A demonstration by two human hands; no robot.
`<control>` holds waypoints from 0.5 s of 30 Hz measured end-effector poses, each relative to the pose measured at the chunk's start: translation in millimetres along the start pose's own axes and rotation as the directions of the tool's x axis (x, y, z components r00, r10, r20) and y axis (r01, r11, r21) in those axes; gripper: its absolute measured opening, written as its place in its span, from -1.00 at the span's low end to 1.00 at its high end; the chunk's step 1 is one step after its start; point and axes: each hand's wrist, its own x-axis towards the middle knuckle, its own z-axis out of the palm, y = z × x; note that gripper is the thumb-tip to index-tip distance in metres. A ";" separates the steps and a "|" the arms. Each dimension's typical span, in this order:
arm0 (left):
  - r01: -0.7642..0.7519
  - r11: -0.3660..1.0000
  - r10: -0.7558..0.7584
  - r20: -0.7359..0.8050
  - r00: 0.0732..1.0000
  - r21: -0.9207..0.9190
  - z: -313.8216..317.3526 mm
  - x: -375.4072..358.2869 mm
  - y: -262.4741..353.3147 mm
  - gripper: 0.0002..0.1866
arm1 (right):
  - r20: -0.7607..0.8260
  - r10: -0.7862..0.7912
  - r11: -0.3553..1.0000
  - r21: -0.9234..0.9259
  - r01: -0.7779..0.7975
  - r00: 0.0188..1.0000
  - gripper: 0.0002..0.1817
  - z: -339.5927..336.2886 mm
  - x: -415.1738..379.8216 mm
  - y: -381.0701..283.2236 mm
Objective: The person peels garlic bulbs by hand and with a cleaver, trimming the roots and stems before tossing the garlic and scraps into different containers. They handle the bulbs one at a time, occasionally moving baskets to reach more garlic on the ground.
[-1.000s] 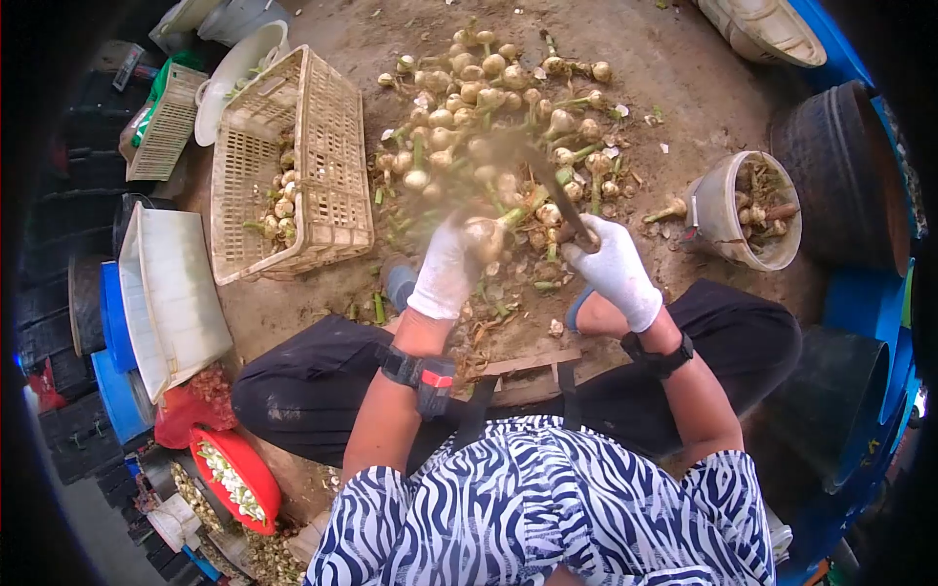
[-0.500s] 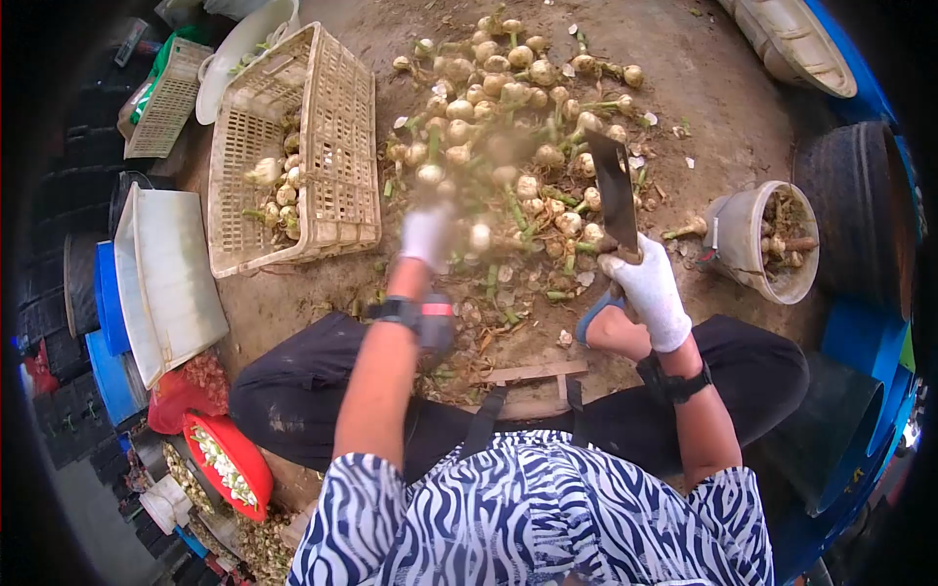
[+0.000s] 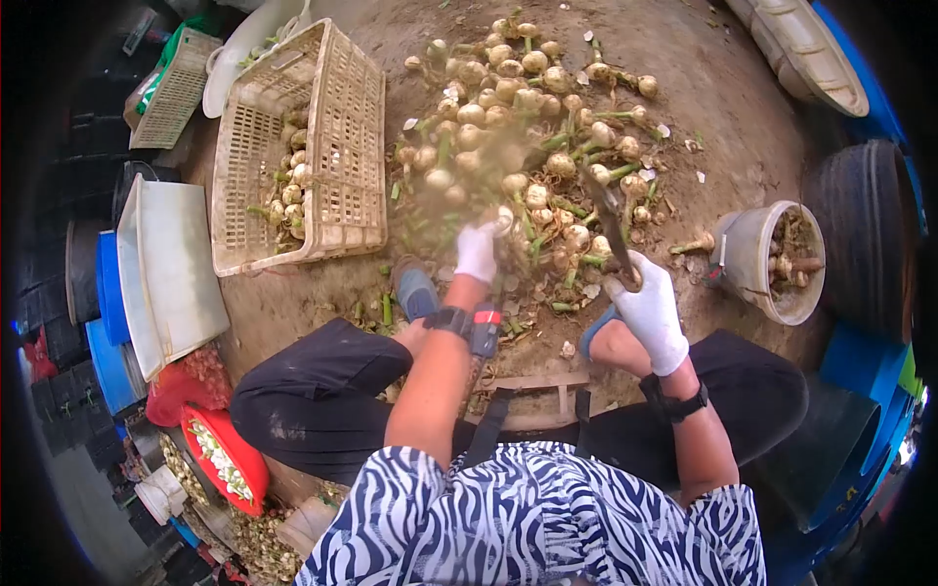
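My right hand [image 3: 650,311], in a white glove, is wrapped round the handle of a cleaver [image 3: 608,210], whose dark blade points away from me and leans left. My left hand [image 3: 477,252], also gloved in white, reaches to the near edge of a heap of garlic bulbs [image 3: 535,195] on the ground. A pale bulb [image 3: 502,221] is at its fingertips, and the fingers look closed on it, though a blurry spot covers part of this area. Many bulbs carry short green stems.
A tilted plastic crate [image 3: 347,146] with bulbs lies at the left. A white bucket [image 3: 728,259] with scraps stands at the right. A red bowl [image 3: 256,469] of white pieces is at the lower left. My shoes flank the heap's near side.
My left hand has moved right, from beside the crate to the near edge of the heap. The cleaver's blade has tilted and dropped a little in my right hand. My left shoe now shows.
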 end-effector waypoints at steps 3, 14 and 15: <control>-0.503 0.851 0.355 0.538 0.765 0.154 8.0 -41.9 37.5 -0.53 | 0.051 0.012 0.989 -0.150 -0.004 0.999 -0.70 -5.8 -5.9 -23.0; -0.839 0.447 0.343 0.806 0.482 0.311 37.6 -163.3 89.3 -0.37 | 0.248 -0.381 0.799 -0.397 0.452 0.891 -0.79 -26.8 -35.7 -65.7; -0.837 0.462 0.357 0.803 0.478 0.292 36.4 -165.8 90.4 -0.38 | 0.270 -0.393 0.779 -0.411 0.474 0.879 -0.80 -27.9 -39.1 -67.7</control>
